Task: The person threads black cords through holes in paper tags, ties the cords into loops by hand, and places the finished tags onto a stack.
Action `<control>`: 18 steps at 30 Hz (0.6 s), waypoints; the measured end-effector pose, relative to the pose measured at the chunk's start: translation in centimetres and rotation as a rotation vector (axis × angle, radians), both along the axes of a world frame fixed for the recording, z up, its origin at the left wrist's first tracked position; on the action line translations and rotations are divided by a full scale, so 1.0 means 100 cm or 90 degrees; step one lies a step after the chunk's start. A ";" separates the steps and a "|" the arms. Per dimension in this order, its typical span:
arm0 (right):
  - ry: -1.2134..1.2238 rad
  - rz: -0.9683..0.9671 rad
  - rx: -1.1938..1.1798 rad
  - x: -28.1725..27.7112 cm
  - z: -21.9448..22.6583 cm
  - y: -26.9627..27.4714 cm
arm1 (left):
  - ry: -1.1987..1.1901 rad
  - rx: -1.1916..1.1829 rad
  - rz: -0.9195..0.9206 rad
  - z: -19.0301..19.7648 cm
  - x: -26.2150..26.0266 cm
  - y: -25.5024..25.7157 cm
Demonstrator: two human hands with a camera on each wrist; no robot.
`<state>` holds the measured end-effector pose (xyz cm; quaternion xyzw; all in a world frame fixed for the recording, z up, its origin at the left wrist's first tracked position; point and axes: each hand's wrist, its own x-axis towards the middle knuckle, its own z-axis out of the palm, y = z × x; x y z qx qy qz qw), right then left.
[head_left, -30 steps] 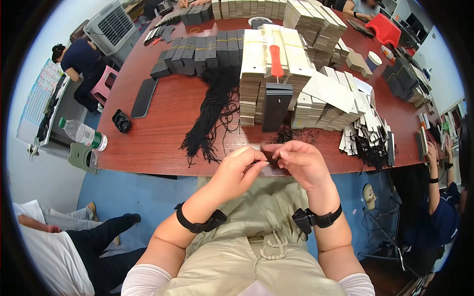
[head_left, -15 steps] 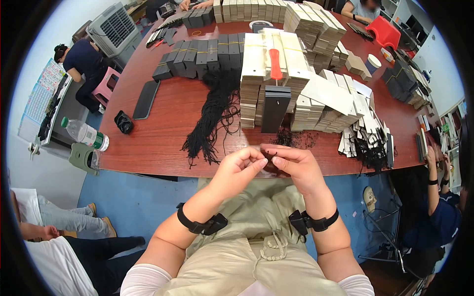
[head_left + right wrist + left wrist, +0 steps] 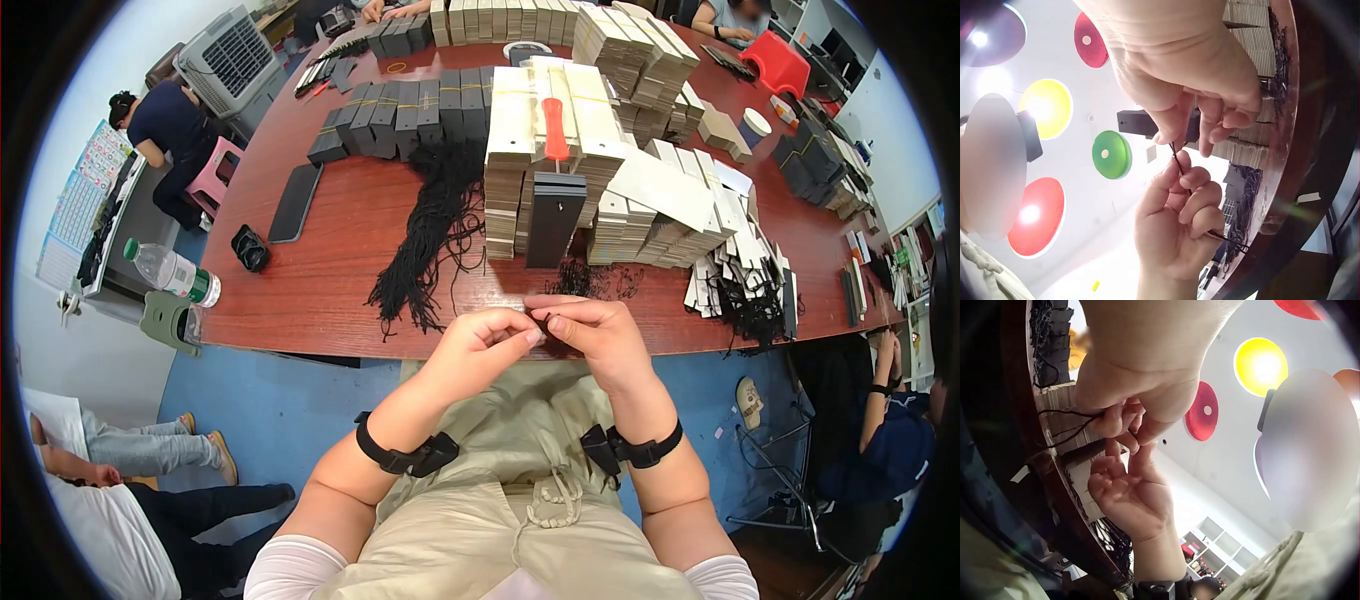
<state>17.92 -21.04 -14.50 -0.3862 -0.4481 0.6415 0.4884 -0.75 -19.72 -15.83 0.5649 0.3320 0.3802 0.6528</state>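
At the table (image 3: 300, 290) edge; black cord (image 3: 1179, 165) through left grip (image 3: 1179, 228), clamped around it; right grip (image 3: 605, 340) pinches its end.

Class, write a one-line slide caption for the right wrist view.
The right hand and left hand pinch a thin black cord near a reddish-brown table.

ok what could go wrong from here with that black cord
The thin black cord, pinched at the fingertips of the left hand and right hand, might slip. Splayed strands in the bundle of black cords could tangle. The tall stacks of cream cards might topple if bumped.
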 end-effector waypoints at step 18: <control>0.186 0.092 -0.046 0.001 -0.017 -0.003 | 0.099 0.115 -0.209 0.018 -0.019 0.012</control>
